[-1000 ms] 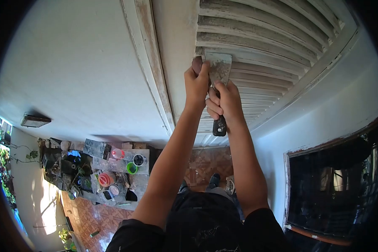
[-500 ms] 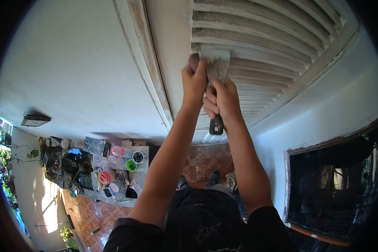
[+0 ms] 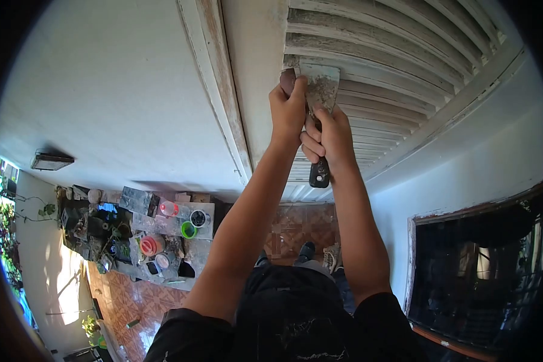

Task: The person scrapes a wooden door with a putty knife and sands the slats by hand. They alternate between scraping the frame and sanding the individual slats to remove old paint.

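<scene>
My left hand is closed around a brown piece, possibly sandpaper or a sanding block, near the left end of the slats. Beside it, my right hand grips a wide scraper by its black handle. The scraper's blade is smeared with grey residue and points up towards the white louvered slats. The two hands are close together. The exact shape of the brown piece is partly hidden by my fingers.
A cluttered table at lower left holds a green container, red and pink containers and other items. A dark window is at the right. A wall lamp hangs at the left. Shoes show on the tiled floor.
Both hands, with the scraper and the brown piece, sit slightly further right in the view. The slats and wall trim have also shifted right, as the camera view has moved a little.
</scene>
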Demonstrator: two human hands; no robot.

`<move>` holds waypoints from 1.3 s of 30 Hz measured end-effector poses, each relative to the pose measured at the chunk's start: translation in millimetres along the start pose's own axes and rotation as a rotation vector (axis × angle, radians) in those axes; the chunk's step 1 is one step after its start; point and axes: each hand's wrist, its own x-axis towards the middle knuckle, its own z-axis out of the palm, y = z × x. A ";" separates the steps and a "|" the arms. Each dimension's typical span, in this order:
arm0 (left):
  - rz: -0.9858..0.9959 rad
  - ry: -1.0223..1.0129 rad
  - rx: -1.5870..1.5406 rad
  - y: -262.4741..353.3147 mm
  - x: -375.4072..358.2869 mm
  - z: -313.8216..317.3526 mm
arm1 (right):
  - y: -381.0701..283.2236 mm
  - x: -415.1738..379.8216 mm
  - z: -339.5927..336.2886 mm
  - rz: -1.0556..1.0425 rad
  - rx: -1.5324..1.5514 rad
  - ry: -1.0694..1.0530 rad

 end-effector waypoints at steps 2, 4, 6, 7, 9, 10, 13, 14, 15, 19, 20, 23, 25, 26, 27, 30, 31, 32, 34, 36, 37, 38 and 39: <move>-0.001 -0.023 0.036 2.7 -4.9 -3.1 | -2.6 -7.1 5.7 0.009 0.009 0.025; -0.001 -0.037 0.072 4.9 0.2 -2.2 | -5.2 -0.6 0.1 0.007 -0.026 -0.013; 0.037 0.004 0.082 6.5 6.8 4.2 | -7.5 10.8 -1.9 -0.011 -0.005 -0.015; 0.048 0.004 0.074 5.8 13.4 6.7 | -8.0 16.0 -1.1 -0.042 0.012 -0.039; 0.029 -0.011 0.076 0.8 4.8 1.0 | -3.9 3.4 3.6 -0.023 0.018 0.015; 0.034 -0.023 0.068 1.6 4.9 -0.2 | -5.0 0.1 6.7 -0.019 0.016 0.050; 0.079 -0.013 0.048 -5.7 8.8 0.1 | -3.5 4.5 0.6 -0.008 0.015 0.013; 0.078 0.013 0.056 -4.3 7.3 0.9 | -1.0 7.2 -1.3 -0.007 0.013 0.011; 0.029 0.014 0.081 4.9 7.5 3.3 | -2.5 10.6 -0.5 -0.039 0.035 -0.011; 0.062 -0.026 0.097 -4.8 1.6 -2.9 | -0.3 -3.1 0.6 0.001 0.031 0.021; 0.070 -0.027 0.095 -3.2 5.0 -0.2 | -3.1 0.1 0.3 -0.005 0.031 0.015; 0.059 0.016 0.085 -4.9 12.2 3.8 | -2.4 11.4 -3.8 -0.059 0.036 -0.034; 0.039 0.010 0.097 -15.6 9.1 -3.0 | 1.1 2.6 -2.7 -0.031 0.033 0.008; 0.041 0.004 0.098 -9.3 10.9 0.2 | -2.8 1.6 0.0 -0.019 0.024 0.032; 0.069 0.015 0.109 -6.2 5.0 1.4 | -5.8 -2.2 -1.1 0.019 0.044 0.003; -0.038 0.022 0.048 4.2 7.1 8.7 | -12.9 9.0 -7.2 -0.006 0.003 -0.046; -0.028 0.005 0.065 8.8 9.5 8.1 | -14.1 13.6 -7.3 -0.006 0.018 -0.046; -0.034 0.007 0.066 5.3 6.5 4.7 | -9.7 9.9 -6.6 0.000 0.017 -0.042; -0.027 -0.038 0.048 1.2 6.4 1.4 | -4.2 5.4 -2.6 -0.017 0.028 0.037; 0.046 -0.046 0.104 -0.7 6.4 2.4 | -7.3 4.8 -7.9 0.007 0.034 -0.020; 0.006 -0.037 0.087 -4.4 7.9 2.5 | -7.0 7.0 -10.4 0.000 0.031 -0.033; -0.044 -0.025 0.073 -6.1 3.8 1.7 | -3.6 6.0 -12.5 0.003 0.030 -0.040; 0.021 -0.001 0.068 -4.8 3.7 5.3 | -3.2 10.4 -13.8 0.005 0.035 -0.034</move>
